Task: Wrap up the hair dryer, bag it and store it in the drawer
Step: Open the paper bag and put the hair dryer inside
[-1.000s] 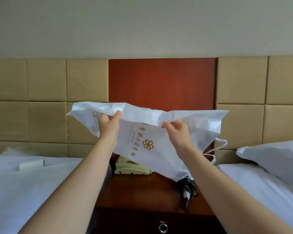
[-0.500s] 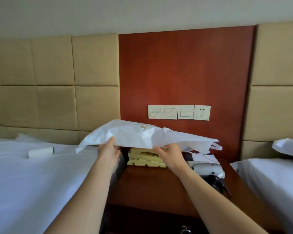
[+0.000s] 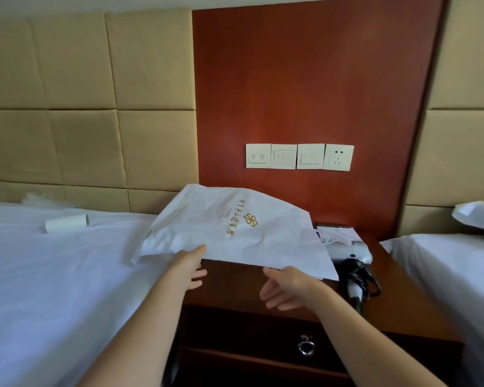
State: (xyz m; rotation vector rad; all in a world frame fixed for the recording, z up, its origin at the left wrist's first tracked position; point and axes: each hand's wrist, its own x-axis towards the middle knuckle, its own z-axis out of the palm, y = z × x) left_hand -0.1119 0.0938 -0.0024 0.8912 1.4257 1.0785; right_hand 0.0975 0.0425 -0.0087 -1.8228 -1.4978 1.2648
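The drawer (image 3: 263,339) in the nightstand's (image 3: 235,286) front was closed, with its ring pull (image 3: 305,348) hanging at the middle. Above the nightstand's front edge your left hand (image 3: 189,268) was open, fingers loosely straight, thumb at the near edge of the white printed bag (image 3: 235,233). Your right hand (image 3: 287,287) was spread wide, gripping nothing, just short of that edge. The bag lay draped over the nightstand's left and middle, gold lettering up, its left corner spilling onto the bedding. The hair dryer (image 3: 352,254) lay unbagged on the nightstand's right side, its black cord (image 3: 361,277) bundled at the handle. Wall switches (image 3: 299,156) sat above the nightstand.
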